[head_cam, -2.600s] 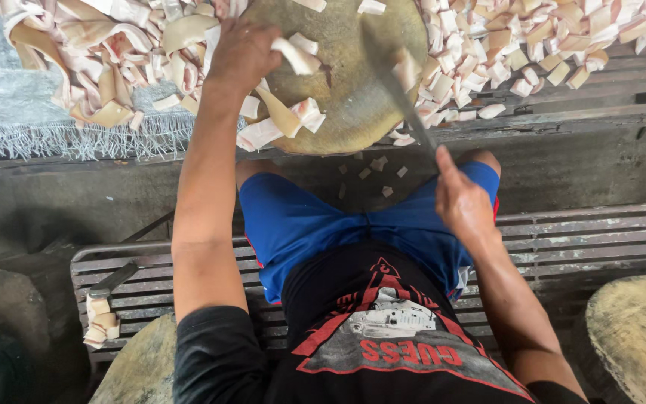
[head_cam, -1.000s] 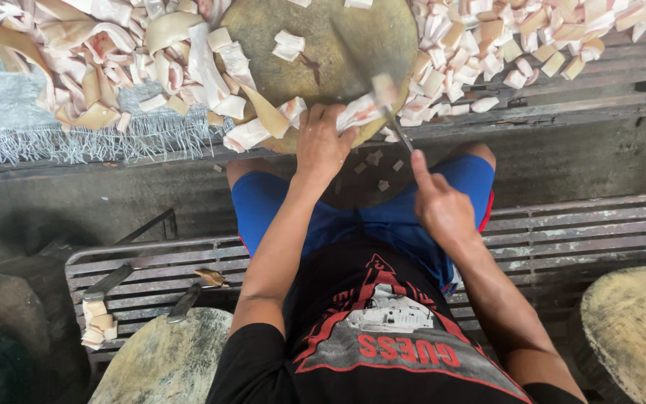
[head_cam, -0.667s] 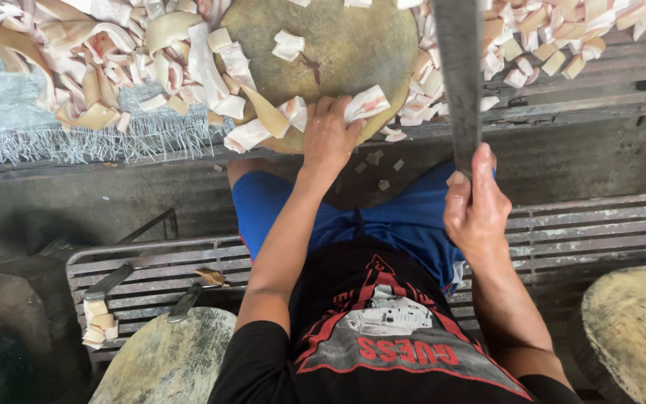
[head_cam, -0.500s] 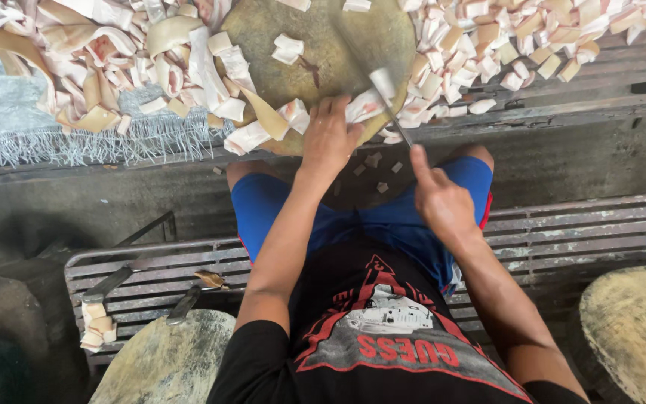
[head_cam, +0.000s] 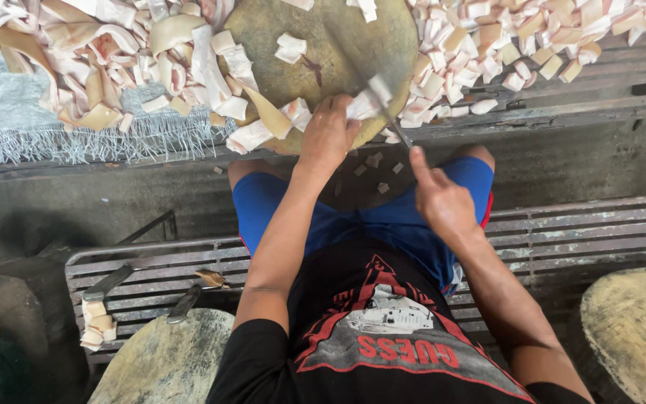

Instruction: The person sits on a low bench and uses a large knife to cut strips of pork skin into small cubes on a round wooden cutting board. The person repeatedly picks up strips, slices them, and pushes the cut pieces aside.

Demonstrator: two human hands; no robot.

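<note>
- Left hand (head_cam: pixel 328 136) on near edge of round chopping block (head_cam: pixel 315 52), fingers curled down, pinning a pale strip of skin/fat (head_cam: pixel 364 103) against the wood.
- Right hand (head_cam: pixel 443 200) fisted around knife handle, forefinger stretched along the top; cleaver blade (head_cam: pixel 390 123) slants onto the strip just beside the left fingertips.
- Strip lies at block's near-right rim, partly under the left fingers, blade touching it.
- To do the cut well, I'd say: knuckles forward, tips tucked, since blade is very close to them.
- Chop straight down, pieces even like the cut cubes (head_cam: pixel 502 45) heaped right of the block.
- Uncut strips (head_cam: pixel 106 60) piled left, touching the block; some hang over its rim, could get in the way.
- Small bits (head_cam: pixel 374 161) lie on the ledge under the rim; keep the strip well onto the wood.
- Spare knives (head_cam: pixel 117 278) lie on the slatted bench (head_cam: pixel 585 224), well apart.
</note>
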